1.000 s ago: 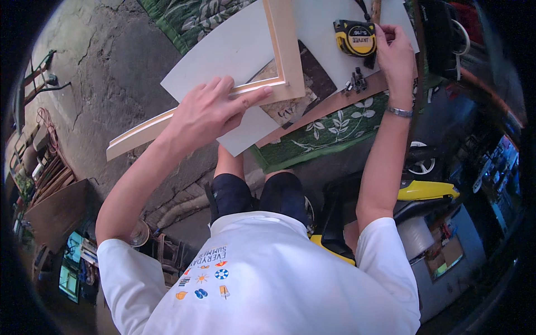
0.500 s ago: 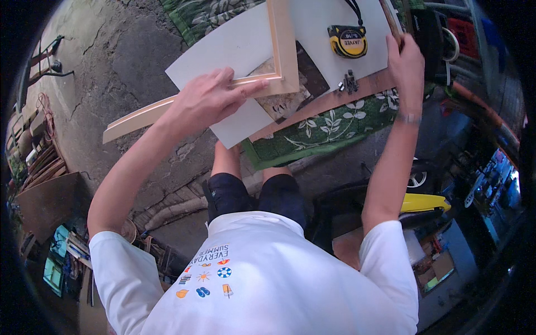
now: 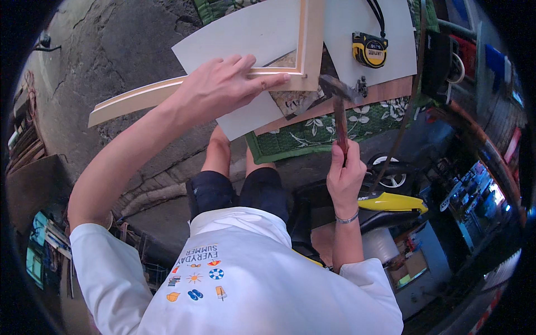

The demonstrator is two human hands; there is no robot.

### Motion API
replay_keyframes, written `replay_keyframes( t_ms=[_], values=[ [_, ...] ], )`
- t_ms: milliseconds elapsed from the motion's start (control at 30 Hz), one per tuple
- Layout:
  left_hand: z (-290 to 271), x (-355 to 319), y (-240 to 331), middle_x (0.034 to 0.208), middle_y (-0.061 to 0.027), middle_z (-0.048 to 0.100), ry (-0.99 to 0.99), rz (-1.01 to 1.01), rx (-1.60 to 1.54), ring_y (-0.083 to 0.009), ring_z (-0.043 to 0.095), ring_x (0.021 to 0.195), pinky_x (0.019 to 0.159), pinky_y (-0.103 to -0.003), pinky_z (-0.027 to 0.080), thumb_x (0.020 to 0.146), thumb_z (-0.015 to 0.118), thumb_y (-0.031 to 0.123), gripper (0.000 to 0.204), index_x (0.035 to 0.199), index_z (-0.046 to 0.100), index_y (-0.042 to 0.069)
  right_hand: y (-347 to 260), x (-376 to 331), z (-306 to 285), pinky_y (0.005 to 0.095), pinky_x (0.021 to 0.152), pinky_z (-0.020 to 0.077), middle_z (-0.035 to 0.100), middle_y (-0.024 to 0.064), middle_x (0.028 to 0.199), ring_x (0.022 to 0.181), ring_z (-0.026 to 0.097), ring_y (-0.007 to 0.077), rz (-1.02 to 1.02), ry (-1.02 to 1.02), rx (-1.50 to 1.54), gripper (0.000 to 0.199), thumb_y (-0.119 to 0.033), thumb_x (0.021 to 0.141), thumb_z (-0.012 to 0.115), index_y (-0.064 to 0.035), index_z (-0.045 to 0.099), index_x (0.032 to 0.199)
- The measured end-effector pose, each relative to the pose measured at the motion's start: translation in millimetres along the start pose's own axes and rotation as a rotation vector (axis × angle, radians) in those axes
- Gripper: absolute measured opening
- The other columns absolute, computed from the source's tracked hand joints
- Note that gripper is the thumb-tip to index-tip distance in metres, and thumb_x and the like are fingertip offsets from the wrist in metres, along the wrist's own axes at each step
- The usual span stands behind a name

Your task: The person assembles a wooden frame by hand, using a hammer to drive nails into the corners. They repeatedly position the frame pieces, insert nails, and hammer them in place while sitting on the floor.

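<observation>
Wooden frame (image 3: 312,53) seemed light and stiff, best held where our left hand (image 3: 226,84) lay, grip too hidden to tell, while our curled right hand (image 3: 345,173) gripped a hammer (image 3: 340,114).

One head-worn, wide fisheye view looks steeply down from above, close over a white short-sleeved fabric T-shirt (image 3: 262,279), with the bare left hand (image 3: 226,84) and bare right hand (image 3: 345,174) farther off.

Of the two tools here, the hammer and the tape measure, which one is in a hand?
The hammer, gripped in the right hand; the tape measure lies unheld on a white board.
</observation>
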State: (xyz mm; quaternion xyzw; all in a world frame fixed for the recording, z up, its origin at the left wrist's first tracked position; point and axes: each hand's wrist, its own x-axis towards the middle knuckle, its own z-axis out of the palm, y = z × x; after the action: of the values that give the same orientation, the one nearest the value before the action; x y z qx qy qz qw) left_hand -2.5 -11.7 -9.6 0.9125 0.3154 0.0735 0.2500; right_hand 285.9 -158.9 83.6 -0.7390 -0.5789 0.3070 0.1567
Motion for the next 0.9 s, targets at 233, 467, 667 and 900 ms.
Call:
replay_keyframes(
  t_ms=[233, 467, 667, 900],
  values=[
    [5, -1, -2, 0.097, -0.0079, 0.053, 0.042, 0.011, 0.015, -0.0238, 0.061, 0.084, 0.068, -0.037, 0.054, 0.092, 0.071, 0.022, 0.072, 0.157, 0.047, 0.042, -11, -11, -5, 0.0339, 0.052, 0.0442, 0.061, 0.0106, 0.072, 0.057, 0.057, 0.0180, -0.188, 0.281, 0.084, 0.021, -0.021, 0.108, 0.060, -0.0001, 0.060, 0.110],
    [7, 0, -2, 0.096, -0.0069, 0.052, 0.067, 0.044, -0.014, -0.0229, 0.059, 0.083, 0.067, -0.037, 0.053, 0.092, 0.072, 0.022, 0.071, 0.157, 0.049, 0.040, -16, 20, -5, 0.0456, 0.055, 0.0515, 0.068, 0.0177, 0.079, 0.066, 0.068, 0.0423, -0.140, 0.115, -0.147, 0.014, -0.016, 0.103, 0.064, -0.0024, 0.062, 0.103],
    [10, -2, -3, 0.096, -0.0070, 0.052, 0.092, 0.035, 0.033, -0.0222, 0.059, 0.082, 0.066, -0.036, 0.052, 0.094, 0.070, 0.024, 0.069, 0.157, 0.048, 0.041, -4, 5, -1, 0.0416, 0.056, 0.0507, 0.067, 0.0140, 0.077, 0.064, 0.070, 0.0354, -0.086, 0.128, -0.109, 0.012, -0.012, 0.101, 0.063, -0.0001, 0.062, 0.099],
    [8, -2, -3, 0.096, -0.0071, 0.052, 0.094, 0.011, 0.057, -0.0221, 0.060, 0.083, 0.064, -0.036, 0.053, 0.092, 0.071, 0.026, 0.071, 0.156, 0.047, 0.044, -3, -4, 8, 0.0417, 0.057, 0.0523, 0.067, 0.0171, 0.077, 0.068, 0.071, 0.0415, -0.163, 0.225, 0.240, 0.018, -0.019, 0.106, 0.060, -0.0016, 0.061, 0.101]
  ],
)
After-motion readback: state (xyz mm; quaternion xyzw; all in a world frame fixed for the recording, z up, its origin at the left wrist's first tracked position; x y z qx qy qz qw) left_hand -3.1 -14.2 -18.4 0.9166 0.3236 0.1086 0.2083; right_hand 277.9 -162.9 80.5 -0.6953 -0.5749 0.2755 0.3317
